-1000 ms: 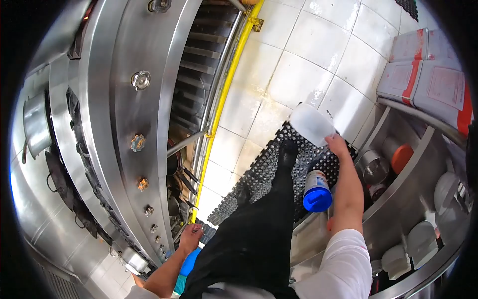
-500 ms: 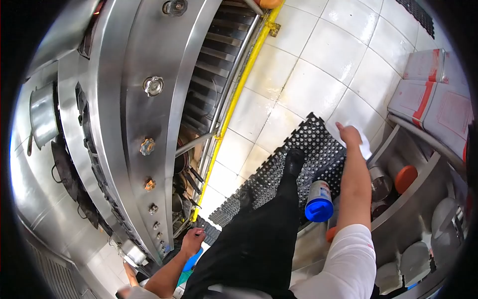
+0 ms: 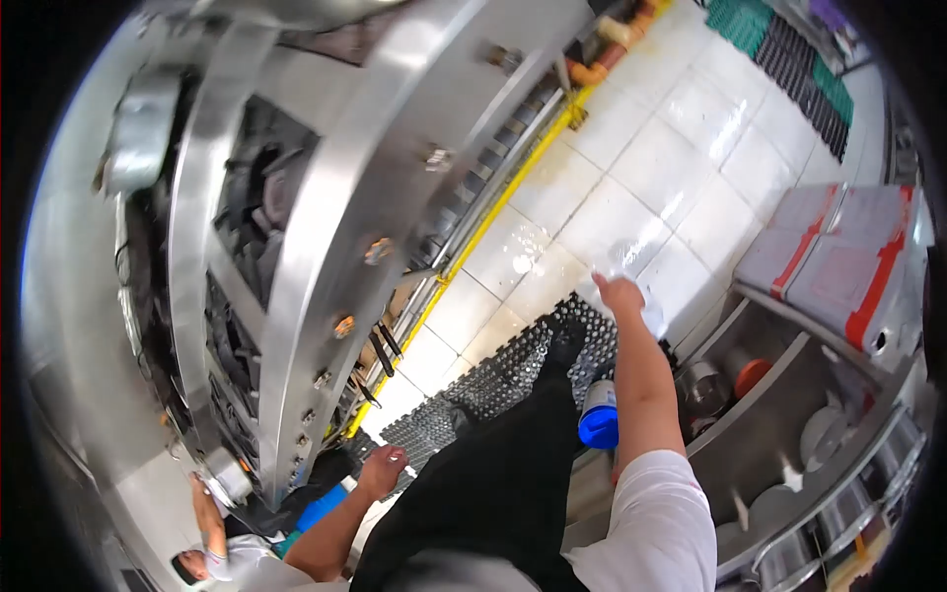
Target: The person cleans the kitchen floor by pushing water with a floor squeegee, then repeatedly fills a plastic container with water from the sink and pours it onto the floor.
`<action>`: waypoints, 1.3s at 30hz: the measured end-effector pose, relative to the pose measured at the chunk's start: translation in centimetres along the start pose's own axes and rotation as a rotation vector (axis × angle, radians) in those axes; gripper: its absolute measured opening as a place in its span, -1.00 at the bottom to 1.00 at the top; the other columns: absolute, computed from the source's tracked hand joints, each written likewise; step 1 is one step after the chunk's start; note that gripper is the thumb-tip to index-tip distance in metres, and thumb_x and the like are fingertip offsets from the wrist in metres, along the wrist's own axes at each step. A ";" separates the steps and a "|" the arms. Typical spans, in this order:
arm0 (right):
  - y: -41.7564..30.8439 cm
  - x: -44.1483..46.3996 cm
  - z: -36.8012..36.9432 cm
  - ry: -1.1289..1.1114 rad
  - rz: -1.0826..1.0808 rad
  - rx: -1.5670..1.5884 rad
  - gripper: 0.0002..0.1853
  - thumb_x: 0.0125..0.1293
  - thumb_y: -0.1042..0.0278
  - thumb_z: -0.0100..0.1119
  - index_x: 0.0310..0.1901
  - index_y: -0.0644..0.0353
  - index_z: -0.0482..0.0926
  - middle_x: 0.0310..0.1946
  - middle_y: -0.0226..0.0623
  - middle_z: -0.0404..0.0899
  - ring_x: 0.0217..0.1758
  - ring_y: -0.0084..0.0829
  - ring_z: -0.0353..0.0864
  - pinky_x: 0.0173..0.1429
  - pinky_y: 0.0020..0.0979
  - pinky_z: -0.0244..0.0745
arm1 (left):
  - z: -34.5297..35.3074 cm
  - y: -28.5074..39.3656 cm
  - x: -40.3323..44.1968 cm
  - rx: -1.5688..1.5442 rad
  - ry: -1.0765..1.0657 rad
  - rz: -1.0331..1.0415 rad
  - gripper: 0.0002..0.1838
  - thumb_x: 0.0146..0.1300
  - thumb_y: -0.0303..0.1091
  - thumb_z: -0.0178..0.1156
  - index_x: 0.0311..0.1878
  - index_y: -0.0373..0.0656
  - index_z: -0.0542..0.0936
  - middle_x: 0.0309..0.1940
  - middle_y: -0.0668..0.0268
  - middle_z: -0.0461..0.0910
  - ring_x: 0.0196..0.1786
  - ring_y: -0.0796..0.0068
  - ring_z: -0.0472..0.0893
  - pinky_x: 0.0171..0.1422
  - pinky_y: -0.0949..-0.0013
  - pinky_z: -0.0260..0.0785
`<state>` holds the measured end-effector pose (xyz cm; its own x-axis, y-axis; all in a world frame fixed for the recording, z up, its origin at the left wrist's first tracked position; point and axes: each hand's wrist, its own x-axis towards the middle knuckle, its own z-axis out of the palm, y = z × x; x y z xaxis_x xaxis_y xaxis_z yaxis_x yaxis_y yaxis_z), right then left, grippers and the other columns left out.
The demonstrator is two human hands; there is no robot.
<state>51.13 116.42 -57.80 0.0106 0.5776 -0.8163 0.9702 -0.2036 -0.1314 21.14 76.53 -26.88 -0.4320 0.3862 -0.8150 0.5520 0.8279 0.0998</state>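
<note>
My right hand (image 3: 619, 294) reaches forward over the floor, closed on the edge of a white plate (image 3: 653, 316). The plate is pale against the tiles, and part of it is behind the hand. Below my right forearm is a tub with a blue lid (image 3: 599, 426), apart from the hand. Low on the left, my left hand (image 3: 381, 472) is held near my thigh with its fingers curled in. Whatever may be inside those fingers is hidden. The nearest thing to it is the front of the steel stove (image 3: 316, 286).
A yellow pipe (image 3: 493, 215) runs along the stove's base. Black perforated matting (image 3: 503, 380) lies underfoot on white tiles. To the right, taped boxes (image 3: 829, 257) sit above steel shelves (image 3: 750, 395) of dishes. Another person (image 3: 202, 553) is at the lower left, one hand by a pot (image 3: 229, 479).
The view has turned and shifted, bringing more stove top and the other person into sight. My right hand still grips the plate. My left hand stays curled.
</note>
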 end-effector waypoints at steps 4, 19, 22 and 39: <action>5.9 -4.9 1.4 -0.044 -0.145 -0.060 -0.02 0.11 -0.55 -0.35 -0.08 0.42 0.54 0.00 0.22 0.43 0.19 0.02 0.37 0.27 -0.21 0.21 | -1.6 -2.0 -3.3 -0.255 0.063 -0.038 -0.64 0.12 -0.11 0.19 -0.18 -0.22 0.57 -0.17 0.06 0.58 -0.07 0.11 0.56 0.03 0.24 0.39; -21.6 -41.4 19.1 -0.332 -1.050 -0.975 -0.25 0.08 -0.29 0.01 -0.24 0.49 0.55 -0.18 0.34 0.48 0.00 0.13 0.46 0.08 -0.12 0.35 | 20.0 -36.3 -12.2 -0.201 0.297 -0.042 -0.76 0.10 -0.21 0.05 -0.26 -0.04 0.63 -0.26 0.15 0.61 -0.14 0.14 0.59 -0.05 0.16 0.44; -29.4 -54.3 27.2 -0.579 -1.216 -1.072 -0.26 0.08 -0.27 0.03 -0.26 0.50 0.56 -0.22 0.31 0.50 -0.03 0.09 0.51 0.04 -0.12 0.39 | 21.6 -39.6 -17.3 -0.625 0.478 -0.181 -0.75 0.12 -0.23 0.02 -0.20 0.04 0.63 -0.33 0.20 0.62 -0.26 0.16 0.62 -0.15 0.22 0.48; -31.5 -83.3 75.3 -0.853 -1.582 -1.705 -0.28 0.10 -0.25 0.07 -0.19 0.49 0.55 -0.18 0.18 0.55 -0.09 -0.03 0.57 0.00 -0.22 0.41 | 36.3 -43.9 -35.2 -2.425 1.037 -1.319 -0.78 0.18 -0.24 0.17 -0.23 -0.20 0.54 -0.48 0.32 0.52 -0.56 0.52 0.49 -0.59 0.44 0.32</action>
<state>1.47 15.15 -28.00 -0.2115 -0.7609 -0.6134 -0.5425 0.6135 -0.5739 38.02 11.77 -23.27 -0.0464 -0.6762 -0.7352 -0.5305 -0.6070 0.5917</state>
